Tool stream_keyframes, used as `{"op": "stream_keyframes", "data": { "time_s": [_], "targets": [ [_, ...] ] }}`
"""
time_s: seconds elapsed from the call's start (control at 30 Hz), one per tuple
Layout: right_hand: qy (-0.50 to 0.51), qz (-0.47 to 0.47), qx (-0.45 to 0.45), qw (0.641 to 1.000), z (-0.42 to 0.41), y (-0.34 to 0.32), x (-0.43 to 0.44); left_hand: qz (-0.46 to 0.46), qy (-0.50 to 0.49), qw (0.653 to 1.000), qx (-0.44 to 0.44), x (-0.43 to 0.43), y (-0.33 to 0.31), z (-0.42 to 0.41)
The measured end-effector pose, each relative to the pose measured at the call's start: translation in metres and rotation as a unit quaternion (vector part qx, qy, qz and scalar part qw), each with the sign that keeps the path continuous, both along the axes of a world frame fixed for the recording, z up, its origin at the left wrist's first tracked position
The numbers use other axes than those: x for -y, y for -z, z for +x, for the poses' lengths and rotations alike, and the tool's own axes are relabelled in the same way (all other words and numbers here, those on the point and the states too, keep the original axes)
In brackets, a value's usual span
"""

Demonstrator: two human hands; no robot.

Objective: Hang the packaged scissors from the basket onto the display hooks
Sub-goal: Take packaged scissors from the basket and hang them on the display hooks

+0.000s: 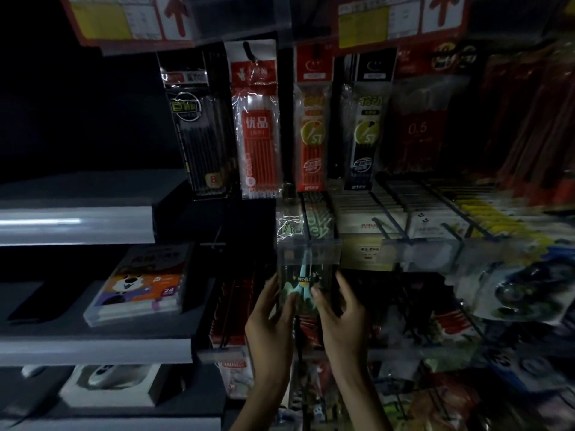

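At the far left, grey shelves [93,346] carry a flat box with a cartoon dog [140,290] on its lid. Further in, a black pen pack [199,126] and a red pen pack [258,129] hang side by side on the wall. Below them the left hand [269,325] reaches up, its fingers curled round the left edge of the scissors pack [303,293] and its thumb pressed on the front beside the teal handles. The pack stands upright between the two hands. Its top shows through a clear tag holder [308,253], and it is too dark there to tell whether it sits on a hook. The right hand [340,325] grips the pack's right edge, thumb on the front and fingers wrapped behind. Right of the hands, rows of blurred packs [435,219] hang on black wire hooks [389,194].
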State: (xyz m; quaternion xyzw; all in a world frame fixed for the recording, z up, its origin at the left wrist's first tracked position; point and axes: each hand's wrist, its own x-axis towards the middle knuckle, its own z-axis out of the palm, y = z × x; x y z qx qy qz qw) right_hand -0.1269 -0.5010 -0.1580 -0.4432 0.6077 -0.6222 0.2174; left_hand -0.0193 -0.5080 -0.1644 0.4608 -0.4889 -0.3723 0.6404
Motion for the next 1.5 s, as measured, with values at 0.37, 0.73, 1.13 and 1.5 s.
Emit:
{"op": "stream_keyframes", "data": {
  "time_s": [0.37,0.73,1.13,1.5],
  "targets": [
    [-0.002,0.019,-0.002,1.0,-0.002,0.005,0.001,0.029,0.001,0.999,0.045,0.004,0.005,0.008],
    [0.013,-0.001,-0.03,0.999,0.022,-0.009,-0.054,0.006,0.006,0.976,0.217,-0.026,-0.007,0.066],
    [-0.252,-0.012,-0.173,0.952,0.208,-0.026,-0.091,0.051,-0.126,0.952,0.275,-0.155,-0.021,0.281],
    [-0.598,0.006,-0.312,0.738,0.498,0.023,-0.145,0.228,-0.417,0.84,0.261,-0.349,0.053,0.505]
  ]
}}
